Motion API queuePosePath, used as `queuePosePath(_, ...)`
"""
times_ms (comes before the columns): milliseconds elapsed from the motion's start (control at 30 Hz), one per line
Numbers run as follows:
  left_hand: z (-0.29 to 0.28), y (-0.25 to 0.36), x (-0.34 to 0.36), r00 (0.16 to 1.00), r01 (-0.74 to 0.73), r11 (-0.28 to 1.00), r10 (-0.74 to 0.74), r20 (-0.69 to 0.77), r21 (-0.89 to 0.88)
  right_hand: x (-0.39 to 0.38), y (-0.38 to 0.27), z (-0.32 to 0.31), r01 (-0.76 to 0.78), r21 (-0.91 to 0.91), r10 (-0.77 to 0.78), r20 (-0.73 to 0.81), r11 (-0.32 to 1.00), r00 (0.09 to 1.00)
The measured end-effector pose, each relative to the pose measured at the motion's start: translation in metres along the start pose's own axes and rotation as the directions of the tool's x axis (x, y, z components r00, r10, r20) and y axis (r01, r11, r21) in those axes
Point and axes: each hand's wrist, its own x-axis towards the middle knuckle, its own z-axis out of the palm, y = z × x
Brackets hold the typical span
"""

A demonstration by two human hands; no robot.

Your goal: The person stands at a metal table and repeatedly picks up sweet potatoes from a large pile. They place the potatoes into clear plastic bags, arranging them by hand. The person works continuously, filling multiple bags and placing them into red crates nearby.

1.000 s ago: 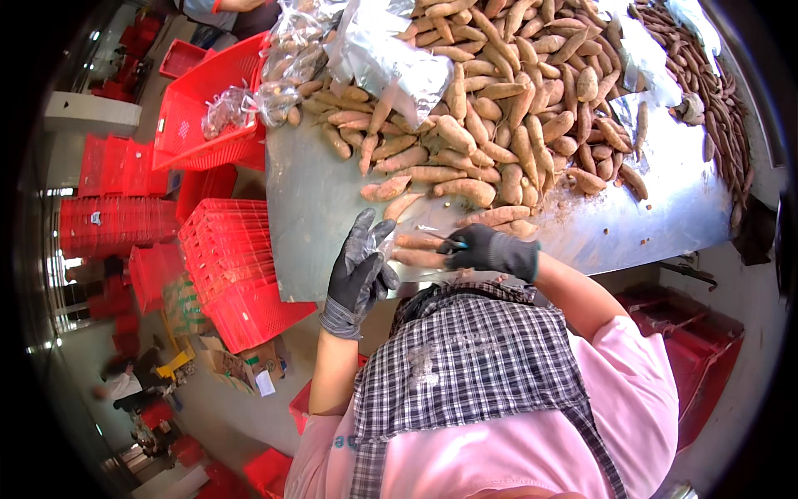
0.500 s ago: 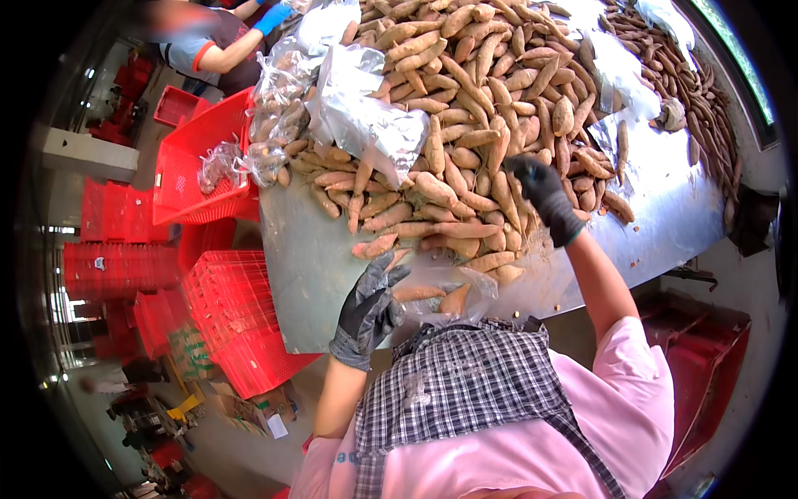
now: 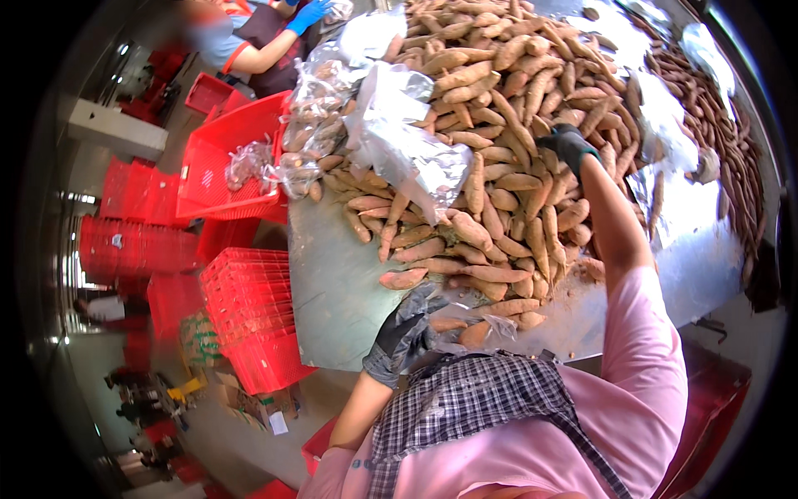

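My left hand (image 3: 405, 331), in a grey and black glove, is closed on the edge of a clear plastic bag (image 3: 501, 331) at the table's near edge. Inside the bag lie a few sweet potatoes (image 3: 475, 334). My right hand (image 3: 569, 148), in a dark glove, reaches far across onto a large heap of sweet potatoes (image 3: 499, 179). Its fingers bend down among them, and the fingertips are hidden, so I cannot tell whether it grips one. A reddish sweet potato (image 3: 403, 279) lies just beyond my left hand.
Left of the metal table (image 3: 328, 308) stand a red basket (image 3: 195, 179) and stacked red crates (image 3: 249, 308). Filled clear bags (image 3: 309, 125) and loose plastic sheets (image 3: 407, 137) lie along the heap's left. A blue-gloved co-worker (image 3: 258, 50) stands far left. Another sweet potato pile (image 3: 706, 108) is far right.
My right hand has moved farther over the heap, its arm stretching out. My left hand has shifted in closer to the bag. The whole view has shifted slightly.
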Motion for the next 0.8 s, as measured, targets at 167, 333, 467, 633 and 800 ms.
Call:
queuePosePath(167,0.007,0.012,0.008,0.994,-0.007,0.999,0.003,0.114,0.038,-0.053,-0.013,-0.005,0.295,0.547,-0.146,-0.3,0.783,0.943)
queuePosePath(333,0.016,0.014,0.032,0.992,0.022,1.0,-0.023,0.123,0.012,-0.124,-0.027,-0.012,0.015,0.82,-0.177,0.105,0.572,0.979)
queuePosePath(467,0.029,-0.009,0.077,0.973,-0.077,0.996,0.087,0.214,-0.055,-0.19,-0.031,0.038,-0.406,0.872,-0.38,0.486,0.274,0.787)
queuePosePath(633,0.032,-0.037,0.101,0.957,0.129,0.985,-0.093,0.273,-0.117,-0.245,-0.038,0.076,-0.414,0.788,-0.255,0.561,0.456,0.787)
queuePosePath(800,0.051,-0.02,0.066,0.993,-0.061,0.94,0.023,0.115,0.334,-0.252,-0.025,0.084,0.751,0.208,-0.703,-0.265,0.626,0.66)
